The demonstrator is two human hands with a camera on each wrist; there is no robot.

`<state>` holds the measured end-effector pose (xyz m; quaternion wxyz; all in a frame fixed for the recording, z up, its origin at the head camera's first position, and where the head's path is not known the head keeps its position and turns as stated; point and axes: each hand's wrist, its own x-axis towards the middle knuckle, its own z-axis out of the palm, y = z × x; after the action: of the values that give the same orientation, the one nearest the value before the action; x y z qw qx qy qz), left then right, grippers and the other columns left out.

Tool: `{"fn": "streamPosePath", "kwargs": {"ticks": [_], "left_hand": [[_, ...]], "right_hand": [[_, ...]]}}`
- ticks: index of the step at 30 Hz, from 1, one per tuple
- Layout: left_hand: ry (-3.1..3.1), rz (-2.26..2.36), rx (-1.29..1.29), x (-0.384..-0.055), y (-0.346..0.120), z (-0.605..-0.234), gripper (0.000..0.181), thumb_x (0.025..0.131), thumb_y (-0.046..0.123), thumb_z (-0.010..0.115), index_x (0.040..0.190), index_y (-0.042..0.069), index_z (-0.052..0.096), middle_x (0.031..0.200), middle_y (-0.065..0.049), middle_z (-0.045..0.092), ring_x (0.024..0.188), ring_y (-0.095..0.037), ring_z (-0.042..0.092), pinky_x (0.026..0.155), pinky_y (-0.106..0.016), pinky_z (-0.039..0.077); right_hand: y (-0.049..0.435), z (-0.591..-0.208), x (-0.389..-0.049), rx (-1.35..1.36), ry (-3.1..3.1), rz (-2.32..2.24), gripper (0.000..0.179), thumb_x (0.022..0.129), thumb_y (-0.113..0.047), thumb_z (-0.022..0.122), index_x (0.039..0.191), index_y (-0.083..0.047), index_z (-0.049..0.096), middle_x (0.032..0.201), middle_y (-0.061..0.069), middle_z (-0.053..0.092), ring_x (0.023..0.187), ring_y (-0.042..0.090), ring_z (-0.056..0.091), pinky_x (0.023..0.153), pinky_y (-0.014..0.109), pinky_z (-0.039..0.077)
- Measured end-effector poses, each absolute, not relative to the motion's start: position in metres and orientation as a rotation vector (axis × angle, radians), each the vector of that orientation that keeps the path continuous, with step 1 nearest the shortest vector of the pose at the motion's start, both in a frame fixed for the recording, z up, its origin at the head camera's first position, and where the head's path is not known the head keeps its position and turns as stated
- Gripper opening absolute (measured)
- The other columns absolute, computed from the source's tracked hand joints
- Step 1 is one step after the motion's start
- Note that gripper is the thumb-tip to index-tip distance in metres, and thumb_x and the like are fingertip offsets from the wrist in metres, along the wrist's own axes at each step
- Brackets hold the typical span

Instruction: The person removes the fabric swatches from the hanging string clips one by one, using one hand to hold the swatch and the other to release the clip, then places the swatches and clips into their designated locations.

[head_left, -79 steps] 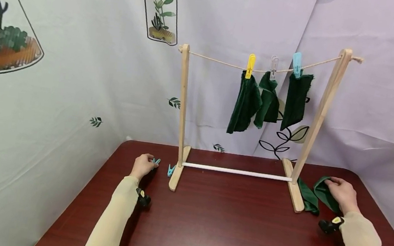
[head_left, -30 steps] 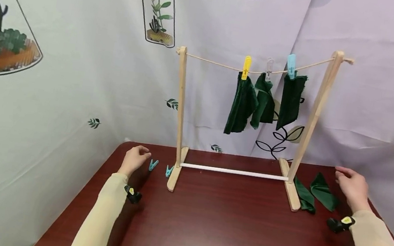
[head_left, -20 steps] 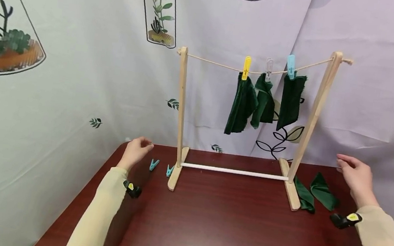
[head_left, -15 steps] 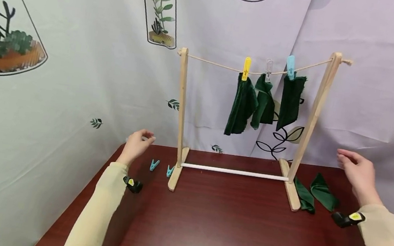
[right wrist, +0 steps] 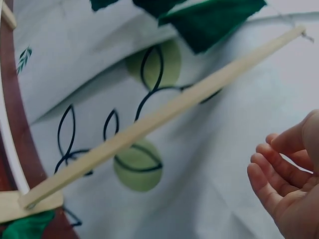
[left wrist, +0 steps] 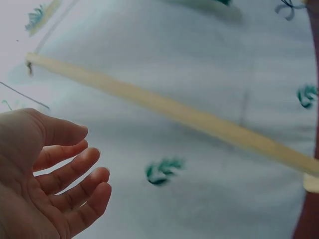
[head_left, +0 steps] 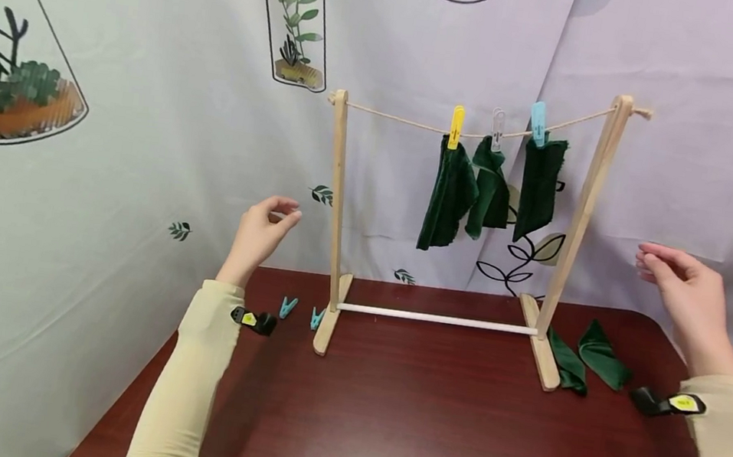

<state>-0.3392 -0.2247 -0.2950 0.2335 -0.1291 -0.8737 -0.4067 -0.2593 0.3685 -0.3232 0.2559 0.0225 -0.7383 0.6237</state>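
Note:
My left hand [head_left: 259, 236] hovers left of the wooden rack's left post [head_left: 337, 201], its fingers loosely bent around nothing; the left wrist view shows the same bare palm [left wrist: 30, 184]. To the right of the right post [head_left: 592, 219], my right hand [head_left: 691, 298] is raised in the air with nothing in it. From the rope [head_left: 395, 116] hang three dark green cloths: one under a yellow clothespin [head_left: 456, 127], one under a clear clothespin [head_left: 497, 130], one under a light blue clothespin [head_left: 538, 123].
Two small blue clothespins [head_left: 287, 308] lie on the dark red table [head_left: 411, 420] by the rack's left foot [head_left: 329, 324]. Two more green cloths [head_left: 602, 355] lie by the right foot [head_left: 540, 348]. A white rod [head_left: 438, 319] joins the posts low down. A printed curtain [head_left: 145, 114] stands behind.
Earlier, my left hand was at a blue clothespin and my right hand held a green cloth; both were let go on the table. Both hands have since risen, the right also moving outward.

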Motion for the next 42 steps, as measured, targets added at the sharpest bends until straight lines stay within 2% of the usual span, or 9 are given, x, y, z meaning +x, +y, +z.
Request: {"fn": "streamPosePath", "kwargs": {"ticks": [10, 19, 25, 34, 42], "left_hand": [[-2.229, -1.137, -0.473, -0.324, -0.202, -0.263, 0.03, 0.1, 0.03, 0.065, 0.122, 0.01, 0.07, 0.109, -0.009, 0.07, 0.093, -0.022, 0.066, 0.084, -0.04, 0.053], [-2.143, -1.181, -0.541, -0.314, -0.183, -0.24, 0.027, 0.099, 0.027, 0.067, 0.119, 0.01, 0.072, 0.106, -0.007, 0.071, 0.088, -0.017, 0.066, 0.08, -0.029, 0.051], [-2.124, -1.194, -0.586, -0.312, -0.172, -0.23, 0.029, 0.098, 0.028, 0.068, 0.119, 0.008, 0.071, 0.105, -0.007, 0.071, 0.086, -0.015, 0.066, 0.08, -0.028, 0.051], [-2.133, -1.224, -0.678, -0.309, -0.158, -0.224, 0.027, 0.098, 0.026, 0.069, 0.117, 0.008, 0.072, 0.101, -0.006, 0.071, 0.084, -0.014, 0.065, 0.076, -0.025, 0.051], [-2.167, -1.202, -0.741, -0.313, -0.146, -0.22, 0.025, 0.098, 0.024, 0.068, 0.117, 0.009, 0.072, 0.1, -0.005, 0.07, 0.085, -0.014, 0.066, 0.078, -0.029, 0.052]], "right_hand": [[0.343, -0.303, -0.252, 0.144, -2.056, 1.6, 0.029, 0.099, -0.016, 0.066, 0.127, -0.011, 0.071, 0.098, -0.019, 0.073, 0.082, -0.004, 0.069, 0.079, 0.008, 0.049], [0.317, -0.287, -0.25, 0.299, -1.99, 1.592, 0.027, 0.098, -0.009, 0.066, 0.123, -0.002, 0.071, 0.097, -0.013, 0.075, 0.082, 0.0, 0.07, 0.078, 0.01, 0.051], [0.306, -0.283, -0.248, 0.328, -2.006, 1.57, 0.023, 0.099, -0.009, 0.065, 0.119, -0.008, 0.074, 0.096, -0.014, 0.075, 0.082, 0.001, 0.069, 0.078, 0.01, 0.05], [0.288, -0.28, -0.245, 0.376, -2.075, 1.592, 0.027, 0.1, -0.012, 0.063, 0.125, -0.002, 0.07, 0.1, -0.01, 0.075, 0.087, 0.004, 0.069, 0.079, 0.012, 0.051], [0.271, -0.281, -0.25, 0.375, -2.23, 1.47, 0.03, 0.103, -0.022, 0.06, 0.127, -0.006, 0.068, 0.1, -0.019, 0.071, 0.091, 0.001, 0.067, 0.081, 0.013, 0.05]]}}
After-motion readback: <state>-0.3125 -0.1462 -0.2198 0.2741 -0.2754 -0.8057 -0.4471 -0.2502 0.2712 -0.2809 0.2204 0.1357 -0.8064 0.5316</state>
